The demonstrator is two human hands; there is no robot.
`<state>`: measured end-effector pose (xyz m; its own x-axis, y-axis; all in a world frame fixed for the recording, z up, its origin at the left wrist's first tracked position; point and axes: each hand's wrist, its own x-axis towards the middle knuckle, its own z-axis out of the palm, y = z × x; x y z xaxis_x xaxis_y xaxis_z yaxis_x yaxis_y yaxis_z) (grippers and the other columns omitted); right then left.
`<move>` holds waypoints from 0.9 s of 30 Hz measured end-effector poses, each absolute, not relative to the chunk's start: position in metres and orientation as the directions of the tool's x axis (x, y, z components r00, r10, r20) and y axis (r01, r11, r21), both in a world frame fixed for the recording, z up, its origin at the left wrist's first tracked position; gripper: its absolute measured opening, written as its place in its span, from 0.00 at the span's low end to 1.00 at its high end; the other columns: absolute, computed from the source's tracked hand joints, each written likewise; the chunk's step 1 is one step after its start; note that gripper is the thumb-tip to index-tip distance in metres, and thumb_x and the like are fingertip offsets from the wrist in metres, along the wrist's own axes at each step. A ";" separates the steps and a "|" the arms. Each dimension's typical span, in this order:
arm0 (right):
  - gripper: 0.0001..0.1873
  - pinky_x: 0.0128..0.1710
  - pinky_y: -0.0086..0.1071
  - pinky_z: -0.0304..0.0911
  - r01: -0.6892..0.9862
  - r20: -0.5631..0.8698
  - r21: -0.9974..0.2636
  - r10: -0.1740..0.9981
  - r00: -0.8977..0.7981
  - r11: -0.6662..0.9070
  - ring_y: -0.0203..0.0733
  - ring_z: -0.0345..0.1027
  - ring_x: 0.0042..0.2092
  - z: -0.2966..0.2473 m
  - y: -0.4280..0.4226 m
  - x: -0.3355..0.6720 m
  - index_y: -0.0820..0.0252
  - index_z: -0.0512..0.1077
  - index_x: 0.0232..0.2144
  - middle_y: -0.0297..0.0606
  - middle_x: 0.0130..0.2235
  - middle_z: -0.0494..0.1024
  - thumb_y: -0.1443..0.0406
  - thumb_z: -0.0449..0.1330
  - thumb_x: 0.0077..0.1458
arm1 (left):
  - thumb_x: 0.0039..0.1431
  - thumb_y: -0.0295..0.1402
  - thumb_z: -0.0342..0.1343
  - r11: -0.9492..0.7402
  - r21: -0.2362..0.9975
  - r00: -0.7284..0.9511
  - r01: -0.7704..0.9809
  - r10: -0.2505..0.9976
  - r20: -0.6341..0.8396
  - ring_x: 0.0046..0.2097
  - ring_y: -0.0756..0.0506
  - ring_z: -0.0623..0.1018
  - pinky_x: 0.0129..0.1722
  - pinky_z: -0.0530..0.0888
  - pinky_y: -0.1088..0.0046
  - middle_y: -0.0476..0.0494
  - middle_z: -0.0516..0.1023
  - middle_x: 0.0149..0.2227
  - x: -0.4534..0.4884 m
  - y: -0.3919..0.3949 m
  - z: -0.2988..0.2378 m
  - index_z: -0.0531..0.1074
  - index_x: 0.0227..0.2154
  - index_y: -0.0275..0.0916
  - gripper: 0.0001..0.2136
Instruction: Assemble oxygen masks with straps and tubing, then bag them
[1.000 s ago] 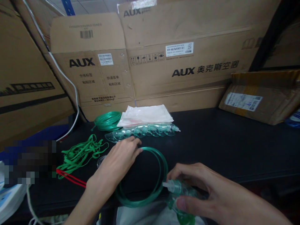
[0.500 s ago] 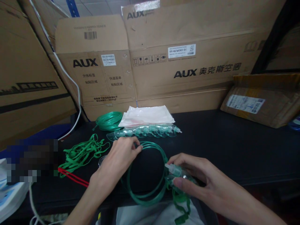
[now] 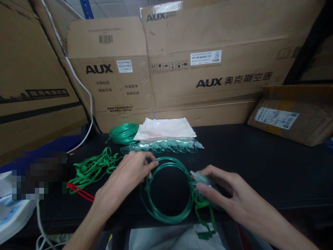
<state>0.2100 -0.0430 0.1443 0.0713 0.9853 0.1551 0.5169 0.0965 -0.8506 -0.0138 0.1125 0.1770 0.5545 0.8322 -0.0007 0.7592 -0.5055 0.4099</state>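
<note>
My left hand [image 3: 137, 167] pinches the upper left of a coiled green tube [image 3: 170, 219] between thumb and fingers. The coil's loops lie near the front edge of the black table. To its right, my right hand [image 3: 221, 187] is closed around a clear green plastic mask [image 3: 201, 178] with a pale connector at its tip. A green elastic strap [image 3: 205, 217] dangles from the mask over the table edge. Just beyond my left hand lies a row of nested clear green masks [image 3: 166, 145]. My right palm hides much of the held mask.
White flat pouches [image 3: 166, 128] and another green tube coil [image 3: 123, 133] lie behind the masks. Loose green straps [image 3: 95, 168] and a red cord [image 3: 80, 192] are at left. Large cardboard boxes [image 3: 177, 93] wall the back; a taped carton [image 3: 291, 121] stands right.
My right hand, with the mask, has moved slightly up and right. The tube coil has shifted right and its loops sit rounder. My left hand keeps its pinch, and the view has turned slightly.
</note>
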 end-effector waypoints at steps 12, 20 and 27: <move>0.17 0.39 0.31 0.70 0.405 0.067 -0.912 0.998 -0.019 0.069 0.45 0.76 0.42 0.147 -0.047 0.210 0.58 0.77 0.42 0.37 0.40 0.82 0.50 0.61 0.64 | 0.62 0.38 0.54 -0.516 0.452 0.613 0.728 0.784 -0.092 0.22 0.49 0.79 0.32 0.71 0.74 0.54 0.81 0.29 -0.022 0.122 0.169 0.74 0.39 0.42 0.08; 0.25 0.57 0.43 0.69 0.698 0.097 -0.711 0.995 -0.027 0.088 0.54 0.73 0.56 0.136 -0.054 0.209 0.46 0.77 0.55 0.38 0.54 0.81 0.45 0.62 0.60 | 0.62 0.35 0.56 -0.671 0.362 0.725 0.648 0.689 -0.020 0.35 0.46 0.79 0.34 0.69 0.74 0.48 0.79 0.36 -0.034 0.123 0.170 0.78 0.34 0.43 0.06; 0.25 0.62 0.36 0.66 0.753 0.143 -0.634 0.983 -0.113 0.179 0.49 0.71 0.61 0.142 -0.057 0.204 0.44 0.74 0.57 0.35 0.59 0.78 0.47 0.62 0.61 | 0.62 0.48 0.59 -0.648 0.351 0.698 0.676 0.716 -0.024 0.33 0.46 0.78 0.32 0.66 0.72 0.49 0.80 0.30 -0.031 0.120 0.170 0.79 0.29 0.43 0.15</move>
<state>0.2039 -0.0574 0.1424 -0.1133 0.9832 0.1435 0.7525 0.1792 -0.6337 -0.0306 0.1204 0.1704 0.6980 0.7157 -0.0238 0.6762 -0.6477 0.3510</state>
